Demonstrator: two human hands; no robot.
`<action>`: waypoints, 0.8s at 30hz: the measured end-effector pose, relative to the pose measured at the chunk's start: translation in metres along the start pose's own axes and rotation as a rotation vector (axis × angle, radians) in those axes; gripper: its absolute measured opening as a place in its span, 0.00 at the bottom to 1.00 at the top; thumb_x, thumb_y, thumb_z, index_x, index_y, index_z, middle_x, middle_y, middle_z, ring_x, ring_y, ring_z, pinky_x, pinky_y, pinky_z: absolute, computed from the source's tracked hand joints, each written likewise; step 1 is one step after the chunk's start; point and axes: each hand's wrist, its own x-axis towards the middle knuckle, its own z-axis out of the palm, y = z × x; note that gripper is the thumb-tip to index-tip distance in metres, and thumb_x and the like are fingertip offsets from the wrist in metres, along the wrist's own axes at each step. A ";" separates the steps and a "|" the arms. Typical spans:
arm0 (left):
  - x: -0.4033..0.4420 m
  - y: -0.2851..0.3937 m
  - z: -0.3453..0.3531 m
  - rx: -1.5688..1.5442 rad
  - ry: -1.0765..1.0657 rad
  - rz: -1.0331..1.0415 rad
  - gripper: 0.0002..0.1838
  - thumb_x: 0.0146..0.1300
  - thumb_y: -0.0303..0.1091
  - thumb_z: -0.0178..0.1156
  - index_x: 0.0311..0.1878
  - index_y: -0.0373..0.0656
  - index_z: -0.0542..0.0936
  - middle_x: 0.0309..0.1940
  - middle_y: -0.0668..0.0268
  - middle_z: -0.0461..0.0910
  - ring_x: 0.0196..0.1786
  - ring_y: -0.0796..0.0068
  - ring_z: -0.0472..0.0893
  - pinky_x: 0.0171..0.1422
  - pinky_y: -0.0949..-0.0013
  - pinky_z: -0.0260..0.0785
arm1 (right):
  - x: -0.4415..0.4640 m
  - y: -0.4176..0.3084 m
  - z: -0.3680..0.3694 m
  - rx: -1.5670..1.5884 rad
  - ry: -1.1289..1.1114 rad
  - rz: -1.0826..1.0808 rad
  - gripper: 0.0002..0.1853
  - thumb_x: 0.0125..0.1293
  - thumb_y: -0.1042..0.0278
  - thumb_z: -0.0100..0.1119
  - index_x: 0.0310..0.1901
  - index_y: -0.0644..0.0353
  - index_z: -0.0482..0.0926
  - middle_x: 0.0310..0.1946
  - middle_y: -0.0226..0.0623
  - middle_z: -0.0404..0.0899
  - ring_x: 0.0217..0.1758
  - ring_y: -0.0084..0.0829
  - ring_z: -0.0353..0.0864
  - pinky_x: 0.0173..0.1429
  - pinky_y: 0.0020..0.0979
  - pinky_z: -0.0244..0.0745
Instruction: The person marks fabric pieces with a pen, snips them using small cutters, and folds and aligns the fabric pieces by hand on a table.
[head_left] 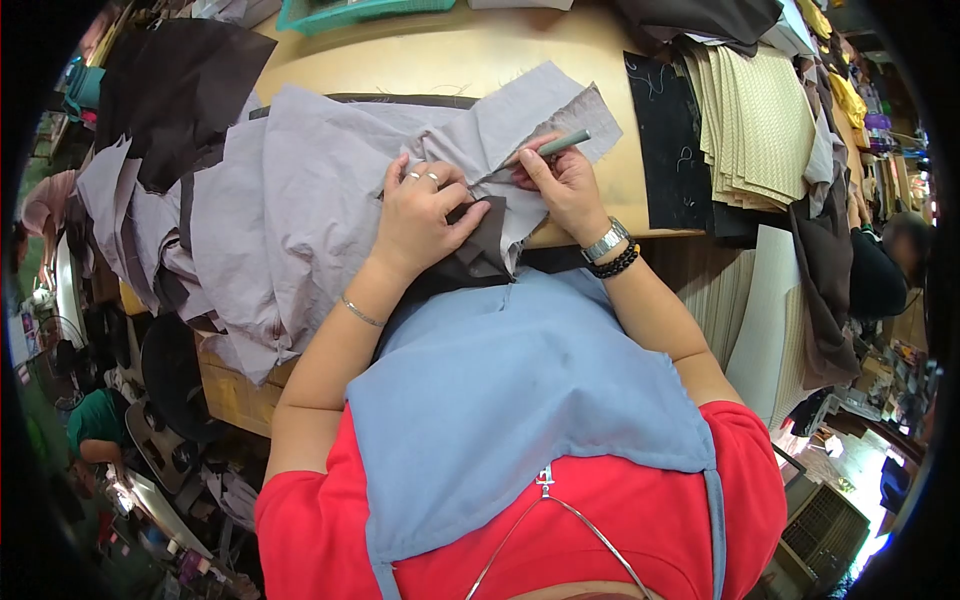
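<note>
While the left hand bunches the pale grey cloth in its curled fingers — probably to steady it — the right hand grasps a grey-green pen-like tool slantwise, seemingly for control. Creased and fray-edged, the cloth lies across the surface, spilling over its near edge.

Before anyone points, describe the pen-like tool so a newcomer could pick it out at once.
Start at the yellowish table, then find the grey cloth spread across it. Near the cloth's right end, the right hand, with a watch at its wrist, holds the pen-like tool. Unlike the limp cloth, it is a slim, stiff, grey-green rod.
</note>
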 end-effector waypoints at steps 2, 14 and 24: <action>0.003 0.002 -0.003 0.014 -0.008 -0.010 0.11 0.53 0.44 0.74 0.31 0.50 0.83 0.36 0.73 0.80 0.46 0.71 0.79 0.68 0.45 0.56 | 0.001 -0.002 0.000 -0.012 -0.034 -0.008 0.06 0.74 0.69 0.58 0.44 0.62 0.76 0.37 0.30 0.82 0.39 0.18 0.82 0.46 0.23 0.80; 0.002 -0.001 -0.007 0.033 0.057 0.006 0.15 0.53 0.50 0.72 0.26 0.51 0.81 0.51 0.74 0.82 0.66 0.64 0.73 0.70 0.23 0.39 | 0.003 -0.003 0.000 -0.084 -0.011 0.001 0.06 0.71 0.69 0.61 0.41 0.63 0.78 0.34 0.29 0.82 0.37 0.17 0.81 0.43 0.21 0.77; 0.016 0.005 -0.005 0.126 -0.139 -0.146 0.22 0.52 0.58 0.72 0.47 0.59 0.86 0.46 0.70 0.79 0.58 0.64 0.75 0.70 0.22 0.41 | 0.003 -0.007 0.000 -0.028 -0.008 0.067 0.06 0.71 0.69 0.61 0.40 0.62 0.78 0.33 0.29 0.83 0.37 0.17 0.81 0.43 0.21 0.77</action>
